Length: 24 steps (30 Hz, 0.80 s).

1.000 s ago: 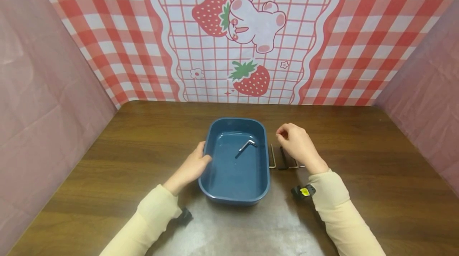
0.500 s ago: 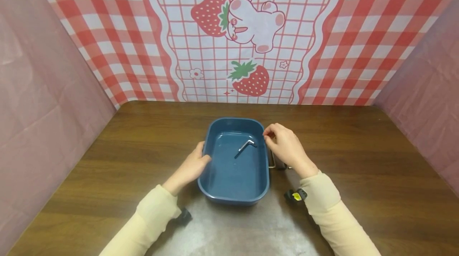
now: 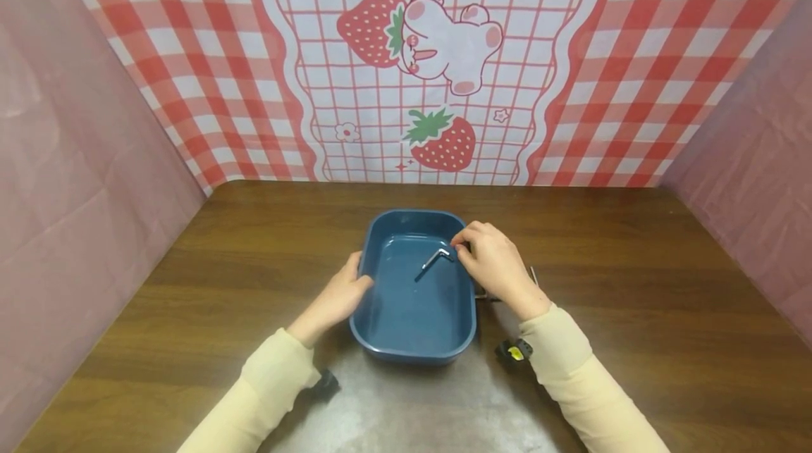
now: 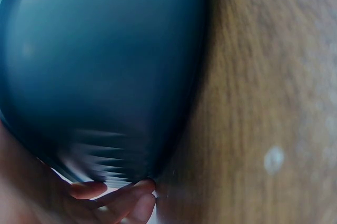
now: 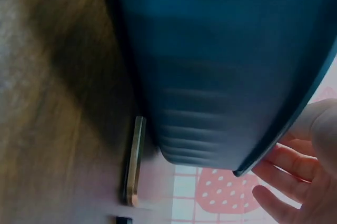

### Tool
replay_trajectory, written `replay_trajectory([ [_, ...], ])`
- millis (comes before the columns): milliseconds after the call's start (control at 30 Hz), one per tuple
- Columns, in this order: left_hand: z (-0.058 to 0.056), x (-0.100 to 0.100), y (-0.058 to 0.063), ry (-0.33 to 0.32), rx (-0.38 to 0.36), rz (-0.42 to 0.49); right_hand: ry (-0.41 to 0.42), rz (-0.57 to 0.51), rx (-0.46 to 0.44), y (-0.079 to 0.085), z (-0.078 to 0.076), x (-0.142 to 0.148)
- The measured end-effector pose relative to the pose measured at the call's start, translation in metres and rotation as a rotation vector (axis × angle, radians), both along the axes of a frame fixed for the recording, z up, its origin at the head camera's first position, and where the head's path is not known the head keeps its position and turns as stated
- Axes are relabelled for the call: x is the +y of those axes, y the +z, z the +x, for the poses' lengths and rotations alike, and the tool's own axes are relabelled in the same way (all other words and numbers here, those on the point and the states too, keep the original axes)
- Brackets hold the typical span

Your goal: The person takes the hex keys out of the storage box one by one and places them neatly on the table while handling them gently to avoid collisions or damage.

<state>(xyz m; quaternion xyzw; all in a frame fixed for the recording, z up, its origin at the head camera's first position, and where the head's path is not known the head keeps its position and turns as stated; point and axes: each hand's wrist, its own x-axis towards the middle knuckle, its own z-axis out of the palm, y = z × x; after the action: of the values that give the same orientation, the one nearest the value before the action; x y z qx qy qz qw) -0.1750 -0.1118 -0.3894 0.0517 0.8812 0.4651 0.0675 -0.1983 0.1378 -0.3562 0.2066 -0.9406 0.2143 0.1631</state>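
A silver L-shaped metal hex key (image 3: 428, 265) lies aslant on the floor of a blue rectangular plastic bin with rounded corners (image 3: 412, 319), toward its far right, the bend pointing away from the person. The right hand (image 3: 495, 263) reaches over the right rim, thumb and fingers curled toward each other just beside the key's short arm. I cannot tell whether it pinches anything or is free: the fingertips are small in the head view, and in the right wrist view the rim covers part of them.

For work here, the fingertips had best sink well inside the wall, so that metal neither knocks the rim nor drops hard; turning the wrist slightly outward would probably clear the edge. The left hand (image 3: 339, 294) grips the left side, thumb over the rim and fingers outside; light, steady pressure should stop the bin sliding without tipping it.

Outside, on the brown wood-grain surface (image 3: 254, 263), a brass-coloured metal bar (image 5: 136, 163) lies close by the bin, and below it a black piece (image 5: 124, 220) is cut off by the frame. A thin pale metal rod (image 3: 533, 275) shows past the right wrist, which hides too much for a count. The left wrist view shows only the bin's outer wall, not its inside.
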Motion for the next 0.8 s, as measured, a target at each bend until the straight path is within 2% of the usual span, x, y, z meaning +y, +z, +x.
replay_trajectory([
  [200, 0.001, -0.001, 0.001, -0.004, -0.007, 0.01, 0.024, 0.07, 0.035, -0.002, -0.004, -0.008],
  [433, 0.001, -0.001, 0.002, -0.002, -0.013, 0.025, 0.059, 0.181, 0.117, -0.004, -0.01, -0.014],
  [633, 0.001, -0.001, 0.002, -0.001, -0.009, 0.021, 0.058, 0.172, 0.109, -0.004, -0.013, -0.019],
  [800, 0.0, 0.0, 0.0, -0.001, -0.016, 0.025, 0.052, 0.223, 0.08, -0.003, -0.014, -0.025],
])
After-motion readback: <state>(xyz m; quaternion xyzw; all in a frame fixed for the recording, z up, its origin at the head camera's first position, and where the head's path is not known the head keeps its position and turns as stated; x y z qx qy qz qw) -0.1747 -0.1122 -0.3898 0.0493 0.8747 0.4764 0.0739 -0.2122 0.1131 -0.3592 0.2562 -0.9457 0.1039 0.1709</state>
